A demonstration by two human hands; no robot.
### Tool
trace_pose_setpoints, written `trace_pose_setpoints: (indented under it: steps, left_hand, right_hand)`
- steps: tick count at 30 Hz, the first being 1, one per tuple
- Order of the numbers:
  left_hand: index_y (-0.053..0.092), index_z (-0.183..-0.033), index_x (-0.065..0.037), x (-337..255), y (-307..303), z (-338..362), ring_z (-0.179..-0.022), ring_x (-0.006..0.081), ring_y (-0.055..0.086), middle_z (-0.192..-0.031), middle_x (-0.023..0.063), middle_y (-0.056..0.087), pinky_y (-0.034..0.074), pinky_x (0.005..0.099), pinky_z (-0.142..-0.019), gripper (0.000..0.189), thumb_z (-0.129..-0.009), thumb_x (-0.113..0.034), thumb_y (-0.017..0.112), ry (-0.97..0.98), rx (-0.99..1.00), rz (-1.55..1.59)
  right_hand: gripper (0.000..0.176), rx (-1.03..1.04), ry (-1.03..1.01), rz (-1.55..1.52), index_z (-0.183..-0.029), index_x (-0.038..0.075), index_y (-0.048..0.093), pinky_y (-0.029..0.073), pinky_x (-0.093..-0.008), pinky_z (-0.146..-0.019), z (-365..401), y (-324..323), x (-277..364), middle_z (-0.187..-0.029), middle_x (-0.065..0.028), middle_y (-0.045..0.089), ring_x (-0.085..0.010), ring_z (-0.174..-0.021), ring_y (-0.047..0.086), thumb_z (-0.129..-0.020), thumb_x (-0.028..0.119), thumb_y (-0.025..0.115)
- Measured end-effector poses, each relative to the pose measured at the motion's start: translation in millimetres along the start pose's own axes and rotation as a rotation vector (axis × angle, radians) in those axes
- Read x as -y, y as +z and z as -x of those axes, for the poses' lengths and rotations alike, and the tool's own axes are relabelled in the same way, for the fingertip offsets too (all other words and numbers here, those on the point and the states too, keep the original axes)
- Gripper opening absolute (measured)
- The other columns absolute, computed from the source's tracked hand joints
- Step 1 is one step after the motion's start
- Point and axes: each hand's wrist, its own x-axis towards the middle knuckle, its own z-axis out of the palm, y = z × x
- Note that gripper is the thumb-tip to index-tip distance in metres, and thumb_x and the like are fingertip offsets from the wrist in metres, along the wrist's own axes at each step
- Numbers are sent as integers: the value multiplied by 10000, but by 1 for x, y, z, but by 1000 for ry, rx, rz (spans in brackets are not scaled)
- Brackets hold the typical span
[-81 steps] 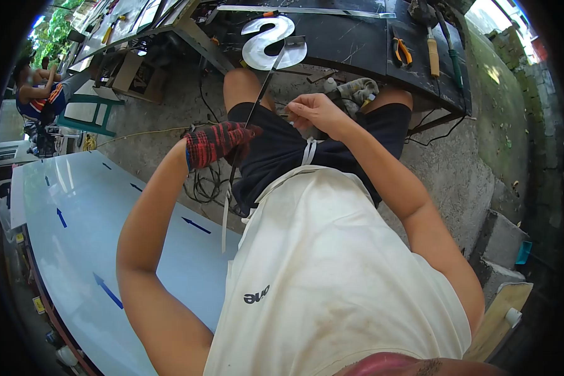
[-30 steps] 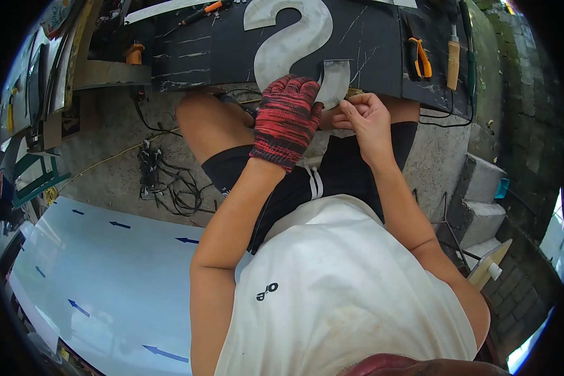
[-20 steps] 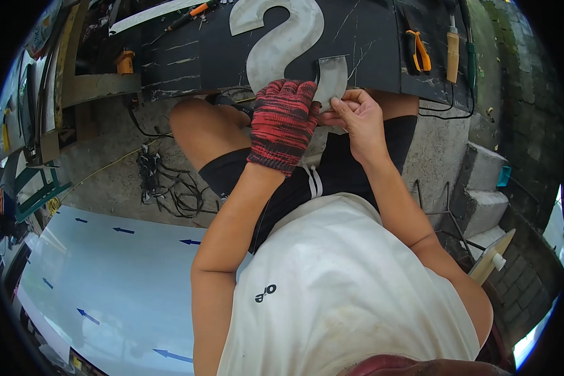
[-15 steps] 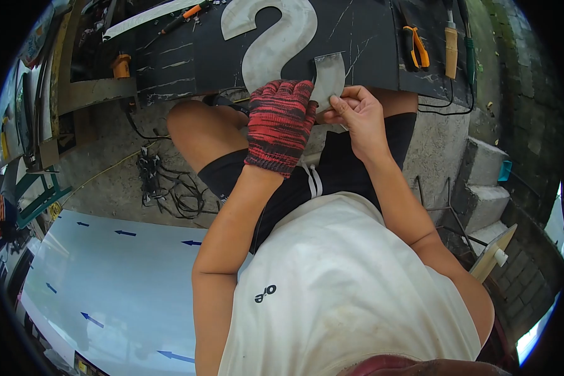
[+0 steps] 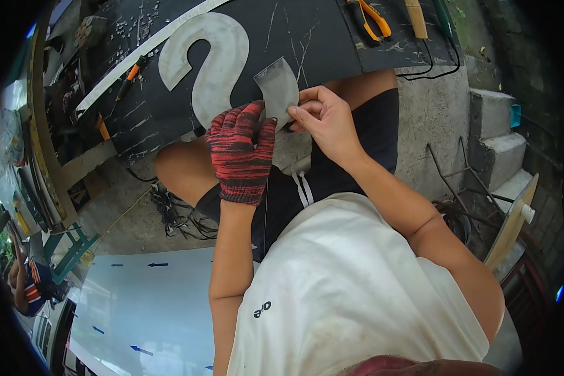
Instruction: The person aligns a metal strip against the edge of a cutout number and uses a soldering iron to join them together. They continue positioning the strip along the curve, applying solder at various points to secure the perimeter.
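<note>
A grey metal letter [image 5: 222, 66], curved like a reversed S, lies flat at the near edge of the black marble-patterned table [image 5: 323, 47]. My left hand [image 5: 241, 150], in a red and black knit glove, is closed over its lower bend, hiding that stretch of metal. At the letter's right-hand end, which curves up to a straight cut edge, my bare right hand [image 5: 326, 122] pinches the outer rim between thumb and fingers. Its other fingers are curled in.
Orange-handled pliers [image 5: 373, 22] and a wooden-handled tool [image 5: 417, 19] with a cord lie at the table's right. An orange-and-black screwdriver [image 5: 130, 78] rests beside a long pale strip [image 5: 150, 47] on the left. Small metal scraps [image 5: 135, 28] are scattered beyond it. A blue-arrowed sheet [image 5: 156, 301] lies lower left.
The view has shifted, with the tabletop now further left. My left hand's thumb has spread away from its fingers, and my right hand has moved up along the letter's right end.
</note>
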Motion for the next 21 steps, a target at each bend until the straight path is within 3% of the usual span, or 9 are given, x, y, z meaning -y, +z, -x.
trace_pose_setpoints:
  steps: [2,4,16,21]
  left_hand:
    - [741,-1138,-84,-3,2,-2,-968,294,650,-997,97,722,515,432,-876,310,-834,-110,794,0,-5,16]
    - [744,-1142,-81,-7,0,-3,-956,274,647,-982,86,722,511,419,-880,306,-842,-118,795,-128,28,50]
    - [770,-1088,-71,-9,6,-9,-884,275,637,-887,87,704,498,413,-837,262,-841,-151,808,-77,-62,-8]
    - [771,-1111,-69,-2,6,-4,-939,310,659,-977,114,741,509,430,-867,294,-823,-121,801,-18,-94,61]
  right_hand:
    - [282,-2,1,-31,-1167,-68,581,592,-251,-696,2,0,-2,-885,-105,750,-129,-791,737,-970,80,719]
    - [268,-21,5,-62,-1155,-63,579,592,-256,-698,3,1,-2,-884,-112,750,-140,-803,747,-968,71,716]
    - [263,2,-33,-31,-1128,-57,568,592,-256,-711,-3,0,-7,-899,-131,749,-138,-785,740,-958,64,728]
    - [289,-2,-42,-42,-1171,-74,542,596,-251,-703,-4,-1,-3,-935,-139,735,-137,-801,719,-971,43,715]
